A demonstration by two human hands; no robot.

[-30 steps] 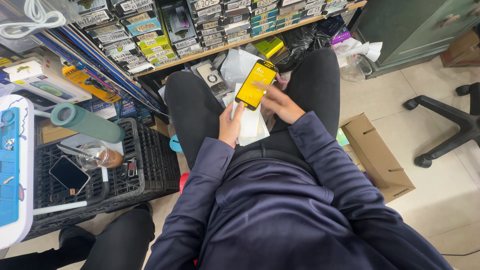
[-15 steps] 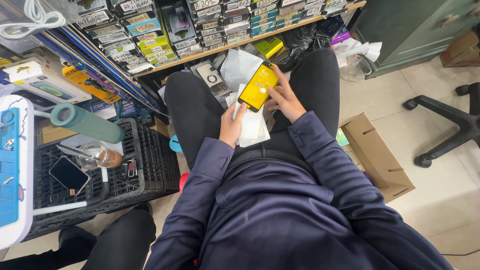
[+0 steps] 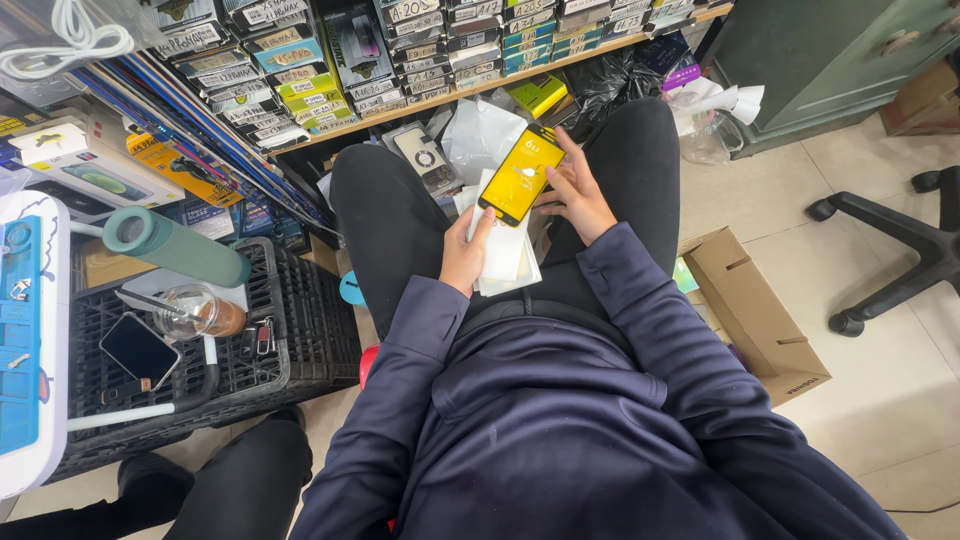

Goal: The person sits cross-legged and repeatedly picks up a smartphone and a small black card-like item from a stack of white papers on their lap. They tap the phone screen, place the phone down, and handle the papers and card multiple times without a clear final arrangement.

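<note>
Right hand (image 3: 578, 195) pinches flat yellow-and-black rectangular packet (image 3: 516, 178); left hand (image 3: 468, 255) grasps white sleeves (image 3: 503, 258). Loose stack may slide off the lap.

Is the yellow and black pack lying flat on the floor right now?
No, the yellow and black pack is held up between the left hand and right hand.

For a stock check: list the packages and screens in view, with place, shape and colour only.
Yellow flat packet: held in both hands, rectangular, black-edged.
White sleeves: stacked on the lap under the left hand.
Boxed packets: shelf rows, green, blue.
Phone: black crate, dark screen.
Cardboard box: floor, right, brown.
</note>
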